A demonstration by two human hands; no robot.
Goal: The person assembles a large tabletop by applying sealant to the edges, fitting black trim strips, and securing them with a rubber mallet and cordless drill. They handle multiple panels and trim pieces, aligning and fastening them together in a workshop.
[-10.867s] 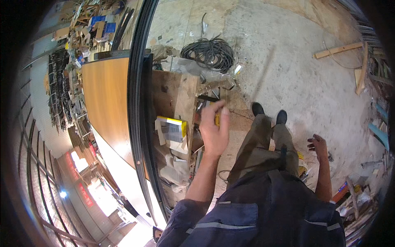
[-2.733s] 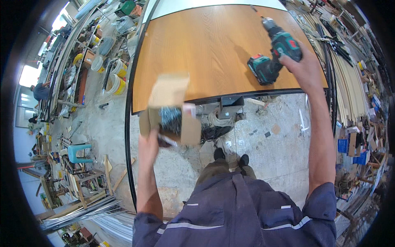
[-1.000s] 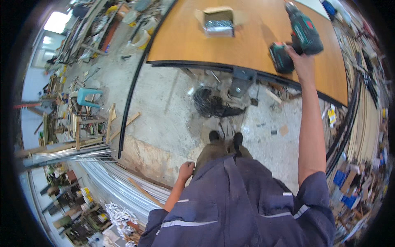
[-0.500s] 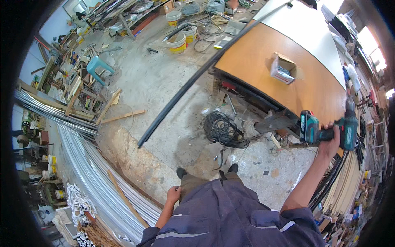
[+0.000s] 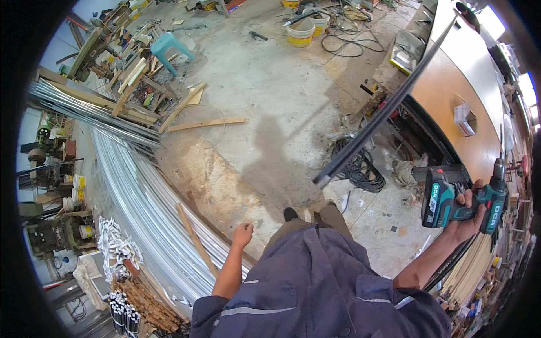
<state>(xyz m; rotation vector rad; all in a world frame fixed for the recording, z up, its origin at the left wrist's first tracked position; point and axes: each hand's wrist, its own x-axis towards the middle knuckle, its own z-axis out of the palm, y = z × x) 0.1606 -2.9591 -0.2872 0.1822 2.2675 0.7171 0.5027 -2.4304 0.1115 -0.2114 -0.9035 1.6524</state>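
Note:
My right hand (image 5: 470,212) is wrapped round the grip of a teal and black cordless drill (image 5: 493,209), raised at the right beside the table. The drill's chuck points away from me. At the lower middle my left hand (image 5: 243,235) is curled into a loose fist; what is inside it, if anything, is hidden. Ahead, a long dark bar (image 5: 369,134) lies slantwise across the edge of the wood-topped table (image 5: 437,84), its near end jutting over the floor. An opened small carton (image 5: 465,120) stands on the tabletop.
Long silvery metal bars (image 5: 132,183) lie along the left, with a wooden strip (image 5: 195,239) across them. A coil of black cable (image 5: 360,169) sits on the floor by the table. Farther off are a teal stool (image 5: 168,48), a wooden batten (image 5: 207,124) and buckets (image 5: 300,34).
My view has swung left, so table, bar and carton appear farther right. The drill stays in my right hand. My left hand is held a little farther from my body, still curled.

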